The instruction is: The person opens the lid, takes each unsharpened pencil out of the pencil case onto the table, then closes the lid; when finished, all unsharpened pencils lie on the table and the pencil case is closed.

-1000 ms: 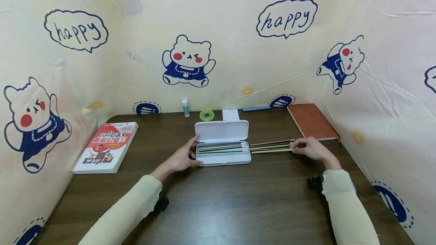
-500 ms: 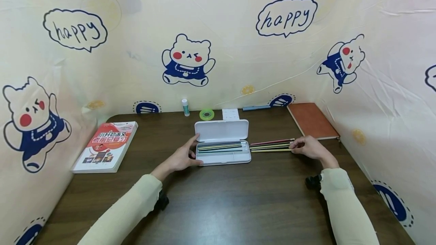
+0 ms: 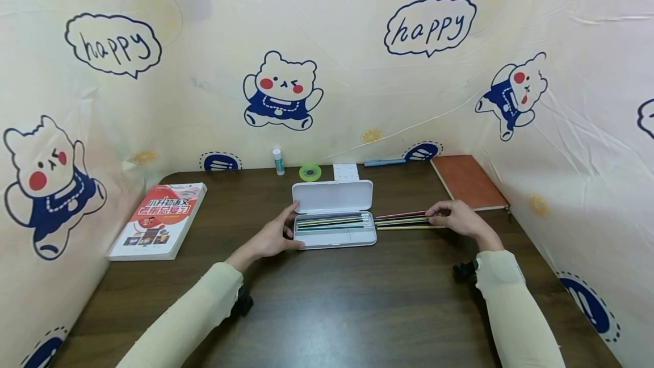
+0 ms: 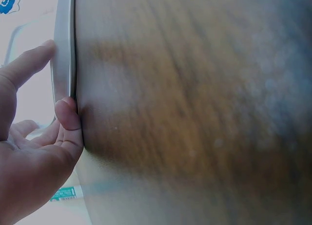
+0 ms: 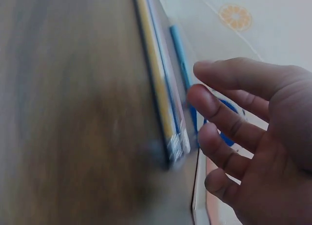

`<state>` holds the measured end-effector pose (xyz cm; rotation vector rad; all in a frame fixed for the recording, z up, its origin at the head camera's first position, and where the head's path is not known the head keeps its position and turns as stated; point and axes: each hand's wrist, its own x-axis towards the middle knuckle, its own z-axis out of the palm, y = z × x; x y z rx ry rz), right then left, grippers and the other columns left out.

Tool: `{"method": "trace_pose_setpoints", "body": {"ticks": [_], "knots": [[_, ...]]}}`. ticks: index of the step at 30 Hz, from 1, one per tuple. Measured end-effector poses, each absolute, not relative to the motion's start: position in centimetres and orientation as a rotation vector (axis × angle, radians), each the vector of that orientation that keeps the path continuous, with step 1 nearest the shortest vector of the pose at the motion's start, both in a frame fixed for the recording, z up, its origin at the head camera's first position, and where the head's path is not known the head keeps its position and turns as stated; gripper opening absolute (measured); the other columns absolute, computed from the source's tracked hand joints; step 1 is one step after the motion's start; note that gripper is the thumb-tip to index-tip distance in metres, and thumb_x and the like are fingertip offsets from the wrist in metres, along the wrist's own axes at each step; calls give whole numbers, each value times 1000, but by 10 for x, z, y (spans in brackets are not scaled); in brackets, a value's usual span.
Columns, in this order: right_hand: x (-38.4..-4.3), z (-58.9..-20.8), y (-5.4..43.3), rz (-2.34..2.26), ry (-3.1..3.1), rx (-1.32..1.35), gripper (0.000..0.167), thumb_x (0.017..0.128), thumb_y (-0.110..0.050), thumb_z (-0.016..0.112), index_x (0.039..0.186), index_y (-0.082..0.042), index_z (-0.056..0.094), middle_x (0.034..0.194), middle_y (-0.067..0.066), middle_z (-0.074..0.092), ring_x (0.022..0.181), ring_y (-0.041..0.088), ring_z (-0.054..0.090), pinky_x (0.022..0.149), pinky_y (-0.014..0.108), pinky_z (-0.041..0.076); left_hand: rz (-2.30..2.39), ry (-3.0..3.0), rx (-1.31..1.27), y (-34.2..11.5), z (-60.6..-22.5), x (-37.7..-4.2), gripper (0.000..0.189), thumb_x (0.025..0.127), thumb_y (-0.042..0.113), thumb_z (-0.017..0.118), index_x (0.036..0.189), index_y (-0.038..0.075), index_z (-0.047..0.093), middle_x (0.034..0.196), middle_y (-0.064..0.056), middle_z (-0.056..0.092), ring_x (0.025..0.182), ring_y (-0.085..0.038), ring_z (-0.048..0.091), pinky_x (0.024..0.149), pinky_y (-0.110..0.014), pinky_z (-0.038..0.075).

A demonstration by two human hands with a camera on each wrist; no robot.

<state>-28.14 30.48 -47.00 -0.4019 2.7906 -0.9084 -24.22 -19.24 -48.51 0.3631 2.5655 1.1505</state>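
A white pencil case (image 3: 332,239) lies with its lid raised at the middle of the table, several pencils (image 3: 332,221) in its rear part. My left hand (image 3: 268,238) grips the case's left end, thumb at the front edge and fingers toward the back. To the right of the case, more pencils (image 3: 398,222) lie side by side on the table, yellow, dark and red. Over their right ends is my right hand (image 3: 460,219). In the right wrist view its fingers (image 5: 229,122) are loosely bent beside the pencils (image 5: 158,84), with a gap between.
Behind the case are a glue stick (image 3: 278,162), a green tape roll (image 3: 310,172), a white card (image 3: 346,172) and a blue pen (image 3: 384,162). A brown notebook (image 3: 470,182) lies at the back right, a thick book (image 3: 158,221) at the left. Printed cloth walls surround the table.
My right hand has let go of the pencils' right ends and shifted slightly left and up over them. The left hand and the case have stayed put.
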Motion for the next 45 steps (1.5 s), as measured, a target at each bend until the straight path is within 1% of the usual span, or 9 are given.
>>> {"method": "trace_pose_setpoints", "body": {"ticks": [9, 15, 18, 26, 30, 35, 37, 41, 45], "knots": [[-288, -462, 273, -1004, 2735, -506, 19, 95, -23, 68, 111, -13, 74, 103, 3, 73, 93, 18, 60, 81, 32, 49, 1150, 2565, 347, -192, -483, -241, 108, 83, 22, 83, 161, 26, 10, 149, -15, 46, 95, -19, 57, 81, -31, 47], [-291, -458, 244, -1027, 2683, -540, 21, 95, -23, 67, 112, -12, 73, 102, 3, 72, 92, 21, 59, 82, 34, 48, 1147, 2562, 344, -192, -483, -241, 107, 83, 23, 83, 161, 27, 10, 149, -14, 46, 95, -19, 56, 81, -30, 47], [-291, -458, 229, -1027, 2661, -551, 20, 95, -22, 67, 112, -14, 73, 103, 1, 72, 93, 21, 58, 83, 34, 48, 1149, 2564, 350, -191, -483, -241, 107, 83, 23, 83, 161, 26, 10, 149, -15, 46, 95, -18, 57, 80, -30, 47], [-289, -459, 193, -1015, 2636, -692, 17, 94, -19, 69, 109, -12, 74, 102, 0, 73, 89, 17, 59, 80, 33, 48, 1158, 2556, 341, -191, -483, -240, 106, 83, 22, 83, 161, 26, 11, 150, -15, 45, 95, -19, 56, 80, -30, 47], [-289, -463, 179, -983, 2640, -742, 16, 94, -19, 69, 108, -14, 74, 104, -1, 73, 89, 15, 59, 80, 32, 49, 1159, 2556, 342, -191, -482, -240, 106, 83, 23, 82, 161, 26, 11, 150, -15, 45, 95, -19, 56, 80, -31, 47], [-289, -470, 163, -912, 2646, -778, 14, 94, -18, 69, 106, -16, 75, 101, -2, 73, 85, 14, 57, 78, 31, 48, 1149, 2559, 341, -191, -482, -241, 106, 83, 24, 82, 161, 26, 10, 151, -15, 45, 96, -19, 56, 81, -30, 47], [-288, -472, 159, -877, 2652, -800, 14, 93, -18, 69, 106, -16, 75, 102, -3, 74, 86, 13, 59, 80, 33, 49, 1149, 2560, 341, -192, -483, -241, 106, 83, 23, 82, 161, 27, 10, 151, -15, 45, 96, -19, 56, 81, -30, 47], [-288, -475, 152, -804, 2669, -832, 14, 92, -16, 70, 105, -17, 76, 106, -3, 75, 95, 13, 64, 89, 38, 52, 1147, 2563, 349, -192, -483, -242, 106, 83, 23, 82, 161, 26, 10, 151, -15, 45, 96, -18, 57, 81, -30, 47], [-288, -478, 148, -755, 2678, -860, 16, 92, -14, 69, 107, -16, 76, 112, 1, 74, 106, 18, 65, 95, 44, 51, 1155, 2560, 345, -192, -483, -241, 106, 83, 23, 82, 161, 27, 10, 151, -15, 45, 95, -18, 57, 81, -30, 47]]}}
